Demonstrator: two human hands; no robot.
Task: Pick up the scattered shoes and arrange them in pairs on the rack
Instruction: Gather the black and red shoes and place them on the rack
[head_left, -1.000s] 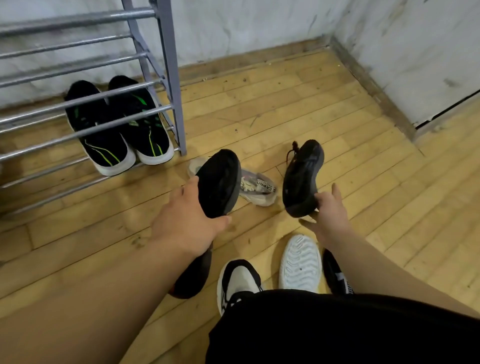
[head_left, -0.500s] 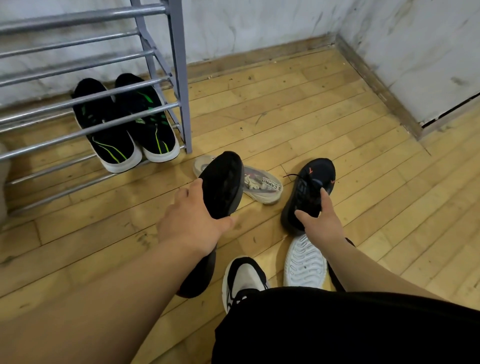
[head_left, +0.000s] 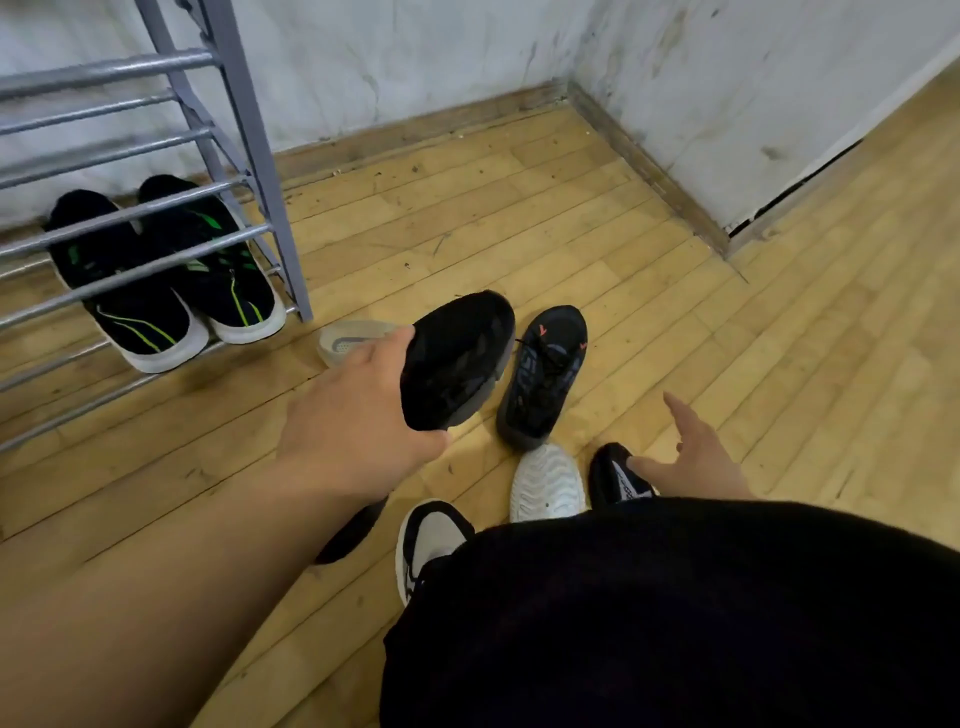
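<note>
The left hand (head_left: 358, 415) holds a black shoe (head_left: 457, 358) clear of the floor, fingers (head_left: 389, 345) curled round its near end, probably to pair it with its mate (head_left: 545, 374), which lies upright on the floor just beside it. The right hand (head_left: 698, 460) hovers near that mate, fingers spread wide and holding nothing. A black-and-green pair (head_left: 156, 291) already sits low at the right end of the rack (head_left: 260, 171).

The left hand (head_left: 358, 415) grips a black shoe (head_left: 457, 358) above the wooden floor (head_left: 675, 338); the right hand (head_left: 696, 457), fingers spread, hovers beside a dark laced sneaker (head_left: 545, 374).
</note>
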